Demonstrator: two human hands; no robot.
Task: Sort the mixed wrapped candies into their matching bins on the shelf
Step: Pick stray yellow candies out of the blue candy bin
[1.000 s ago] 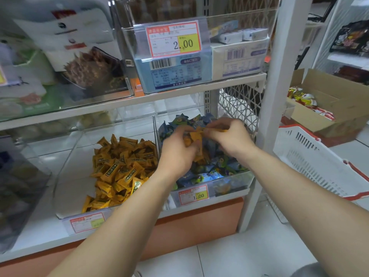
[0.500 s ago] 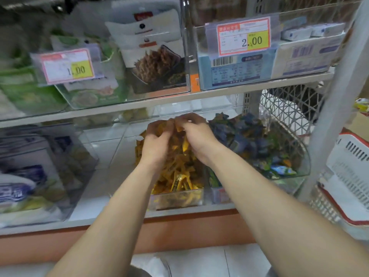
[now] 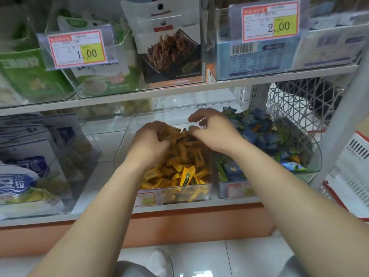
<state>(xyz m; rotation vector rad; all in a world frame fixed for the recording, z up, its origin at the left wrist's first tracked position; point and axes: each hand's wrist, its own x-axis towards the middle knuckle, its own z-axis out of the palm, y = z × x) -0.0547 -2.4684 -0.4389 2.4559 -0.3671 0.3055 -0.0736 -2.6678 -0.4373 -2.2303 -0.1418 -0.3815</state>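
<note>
White shop shelving (image 3: 179,90); 1.00 price tag (image 3: 77,48) at 10 o'clock, 2.00 price tag (image 3: 270,21) at 1 o'clock. Heaped in clear centre bin (image 3: 127,140): yellow candies (image 3: 185,172), long axes every way. Left hand (image 3: 148,144) curled round a bunch; right hand (image 3: 215,132) loosely spread, holding nothing. Blue candies (image 3: 257,134) at 3 o'clock.

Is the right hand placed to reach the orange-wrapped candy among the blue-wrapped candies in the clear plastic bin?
Probably yes. The right hand is over the neighbouring yellow-wrapped candies; the orange-wrapped candy lies uncovered atop the blue-wrapped candies, and that clear plastic bin is open-topped.
</note>
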